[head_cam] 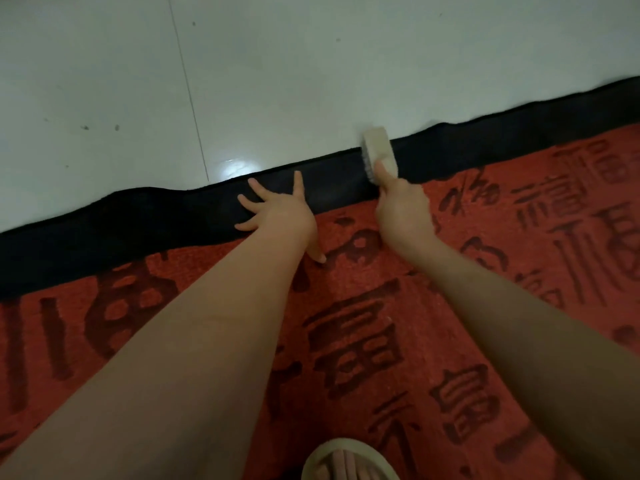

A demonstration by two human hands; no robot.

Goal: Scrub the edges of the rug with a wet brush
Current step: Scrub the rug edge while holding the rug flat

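A red rug point(381, 306) with dark red characters covers the lower part of the view. Its black border point(138, 223) runs from lower left to upper right along the floor. My right hand point(403, 209) grips a pale scrubbing brush point(379, 152), whose bristles sit on the black border at the rug's outer edge. My left hand point(280, 211) lies flat with spread fingers, pressing the border and the red pile just left of the brush.
Pale tiled floor point(277, 81) with a grout line and a wet glint lies beyond the rug. My foot in a light sandal point(346, 462) stands on the rug at the bottom edge.
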